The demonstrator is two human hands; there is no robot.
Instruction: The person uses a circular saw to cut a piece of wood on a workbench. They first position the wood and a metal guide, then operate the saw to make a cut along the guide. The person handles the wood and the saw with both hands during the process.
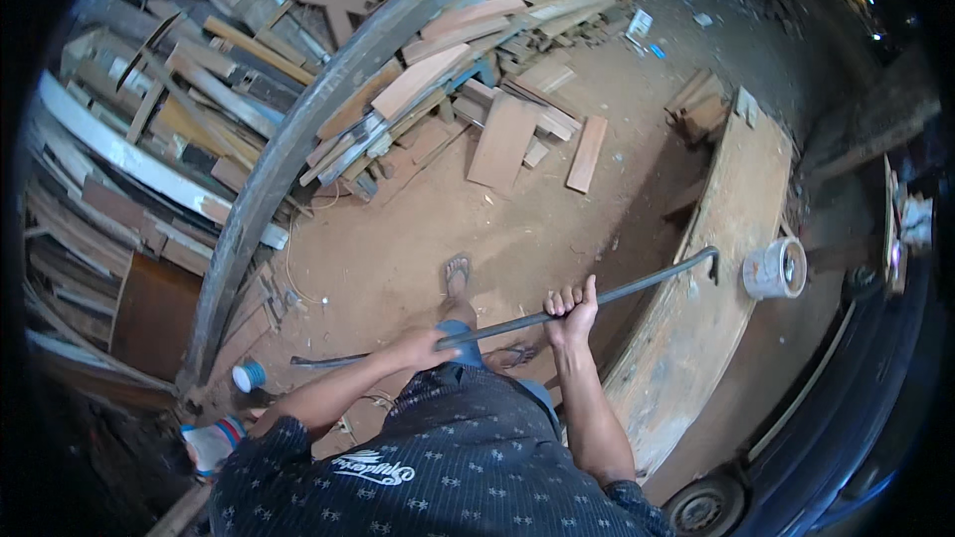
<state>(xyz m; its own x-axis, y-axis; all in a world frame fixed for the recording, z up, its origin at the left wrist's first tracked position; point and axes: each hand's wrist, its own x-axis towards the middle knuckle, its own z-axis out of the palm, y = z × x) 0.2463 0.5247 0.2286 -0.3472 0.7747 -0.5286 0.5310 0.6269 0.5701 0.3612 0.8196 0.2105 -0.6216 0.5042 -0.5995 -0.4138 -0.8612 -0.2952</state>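
Note:
A long dark pry bar (502, 326) lies crosswise in front of my body, straight end at the left and hooked end over a worn wooden bench (746, 199). My left hand (423, 348) is closed on the bar near my waist, its fingertips partly hidden. My right hand (571, 313) grips the same bar farther right, palm up with fingers wrapped round it. A white bucket (771, 273) with things in it is at the bench's right edge.
Heaped wooden boards (448, 45) fill the upper left, crossed by a long grey beam (298, 134). Loose planks (587, 154) lie on the dirt floor ahead. A small blue-and-white can (249, 375) stands at lower left. A dark blue car (860, 408) is at my right.

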